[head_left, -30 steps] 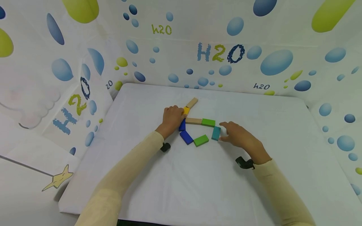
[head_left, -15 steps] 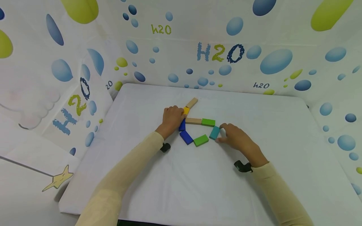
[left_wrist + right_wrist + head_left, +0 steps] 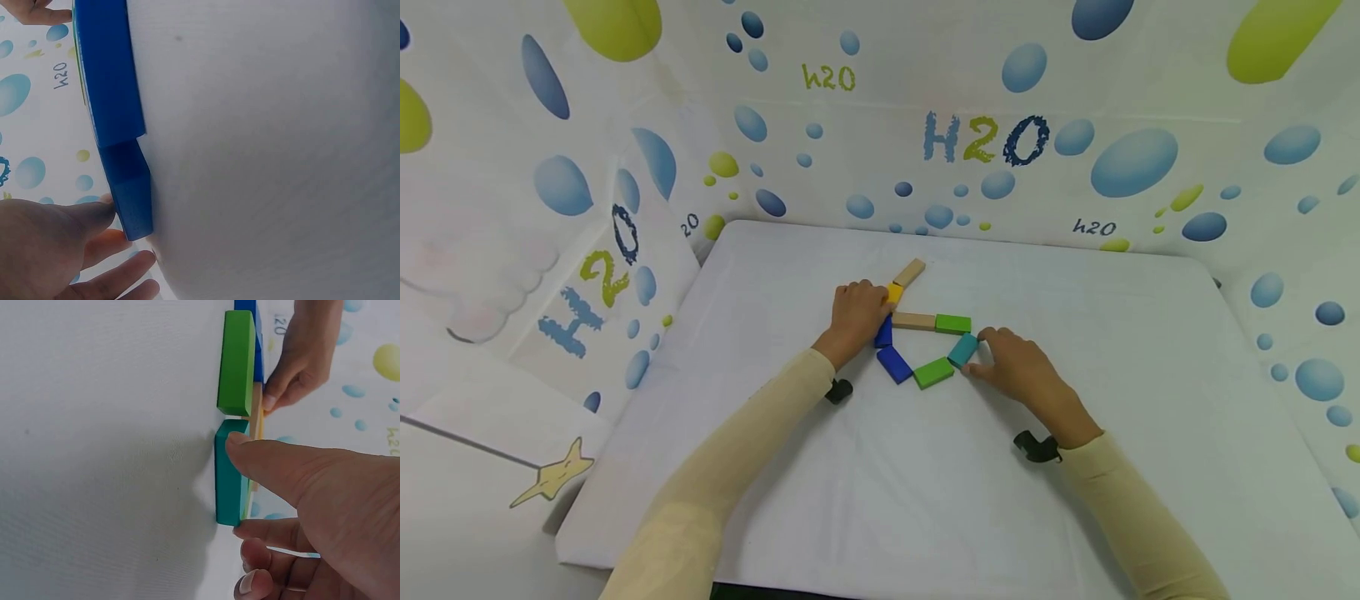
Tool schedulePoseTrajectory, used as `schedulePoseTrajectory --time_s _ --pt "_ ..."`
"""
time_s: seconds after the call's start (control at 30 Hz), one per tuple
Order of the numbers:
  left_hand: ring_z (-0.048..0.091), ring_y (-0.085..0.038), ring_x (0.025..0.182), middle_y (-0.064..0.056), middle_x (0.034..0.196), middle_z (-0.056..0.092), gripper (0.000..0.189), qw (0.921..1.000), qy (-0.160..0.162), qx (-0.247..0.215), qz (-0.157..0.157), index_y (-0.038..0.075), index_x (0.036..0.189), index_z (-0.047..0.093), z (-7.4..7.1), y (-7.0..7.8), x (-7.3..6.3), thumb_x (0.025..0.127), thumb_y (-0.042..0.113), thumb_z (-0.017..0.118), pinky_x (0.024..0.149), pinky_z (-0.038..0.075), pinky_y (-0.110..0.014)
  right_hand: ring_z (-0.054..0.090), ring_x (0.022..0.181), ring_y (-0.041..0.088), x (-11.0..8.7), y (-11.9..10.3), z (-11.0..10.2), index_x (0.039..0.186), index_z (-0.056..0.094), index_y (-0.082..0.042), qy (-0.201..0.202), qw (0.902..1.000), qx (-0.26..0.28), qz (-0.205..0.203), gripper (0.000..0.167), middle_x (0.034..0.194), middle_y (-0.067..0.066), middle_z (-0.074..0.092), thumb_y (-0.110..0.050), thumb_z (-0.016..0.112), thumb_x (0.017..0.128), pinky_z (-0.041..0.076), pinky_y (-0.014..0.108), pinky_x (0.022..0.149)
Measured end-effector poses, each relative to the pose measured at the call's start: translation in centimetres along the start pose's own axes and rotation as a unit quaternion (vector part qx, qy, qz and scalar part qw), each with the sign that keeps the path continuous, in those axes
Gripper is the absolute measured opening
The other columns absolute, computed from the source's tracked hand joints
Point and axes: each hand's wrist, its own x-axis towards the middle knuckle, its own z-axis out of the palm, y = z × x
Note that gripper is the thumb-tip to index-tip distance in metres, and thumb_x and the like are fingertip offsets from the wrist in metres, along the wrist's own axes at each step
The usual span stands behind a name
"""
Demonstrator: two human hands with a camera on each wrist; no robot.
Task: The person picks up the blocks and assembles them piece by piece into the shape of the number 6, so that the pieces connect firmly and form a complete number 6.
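Note:
My right hand [image 3: 1018, 367] pinches a teal wooden block [image 3: 962, 351] between thumb and index finger on the table; the right wrist view shows the thumb on this teal block [image 3: 229, 478]. Its near end meets a green block [image 3: 934, 373]. Two blue blocks, one lower [image 3: 894, 365] and one upper [image 3: 884, 332], continue the curve leftward. My left hand [image 3: 859, 315] holds a yellow block [image 3: 893, 294], partly hidden by its fingers. A plain wood block [image 3: 910, 273] extends beyond the yellow one.
Inside the curve's upper side, another plain wood block [image 3: 914, 322] lies end to end with a second green block [image 3: 952, 324]. White cloth covers the table [image 3: 880, 500]. A patterned backdrop [image 3: 880, 125] rises behind it. Wrist cameras hang under both sleeves.
My right hand has slid the teal block left and turned it, closing the space to the lower green block. The left hand and the other blocks have stayed put.

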Motion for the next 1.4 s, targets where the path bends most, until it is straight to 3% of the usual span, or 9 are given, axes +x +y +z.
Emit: schedulePoseTrajectory --time_s 0.47,0.77,1.0,1.1,1.4 --pt "0.065 -0.028 0.099 -0.011 0.104 0.070 0.034 1.0000 -0.004 0.003 -0.006 0.008 0.120 0.075 -0.1 0.1 0.1 0.107 0.038 0.064 0.102 0.049 -0.049 0.067 0.100 0.033 -0.1 -0.3 0.1 0.144 0.055 0.001 0.012 0.9998 -0.008 -0.009 0.068 0.120 0.022 0.067 -0.042 0.078 0.096 0.059 0.053 0.089" --pt "0.065 -0.029 0.100 -0.011 0.106 0.070 0.034 1.0000 -0.004 -0.002 -0.007 0.009 0.122 0.075 -0.2 0.1 0.0 0.107 0.038 0.064 0.102 0.048 -0.048 0.065 0.116 0.038 0.0 0.2 -0.5 0.149 0.051 0.002 -0.012 0.9997 0.020 -0.010 0.069 0.131 0.025 0.064 -0.040 0.075 0.099 0.056 0.055 0.097" --pt "0.064 -0.028 0.100 -0.011 0.105 0.070 0.035 1.0000 -0.007 0.001 -0.006 0.008 0.122 0.074 -0.1 0.1 0.0 0.107 0.038 0.063 0.102 0.049 -0.048 0.062 0.091 0.028 1.0 0.9 -1.5 0.147 0.053 0.004 -0.018 0.9974 0.058 -0.039 0.054 0.105 0.018 0.065 -0.030 0.064 0.106 0.056 0.046 0.082" --pt "0.064 -0.028 0.101 -0.011 0.107 0.070 0.036 0.9999 -0.008 0.004 -0.007 0.009 0.125 0.074 -0.1 0.1 0.0 0.107 0.038 0.063 0.103 0.048 -0.048 0.059 0.088 0.026 1.7 1.2 -1.6 0.147 0.054 0.003 -0.009 0.9969 0.064 -0.044 0.050 0.101 0.016 0.064 -0.028 0.061 0.108 0.054 0.044 0.078" --pt "0.064 -0.028 0.102 -0.011 0.109 0.070 0.036 0.9999 -0.013 0.001 -0.006 0.009 0.126 0.074 -0.1 0.2 0.1 0.107 0.038 0.063 0.105 0.047 -0.049 0.063 0.096 0.031 2.9 0.8 -1.7 0.148 0.054 -0.001 -0.008 0.9968 0.071 -0.034 0.049 0.111 0.019 0.066 -0.030 0.060 0.109 0.056 0.048 0.084"
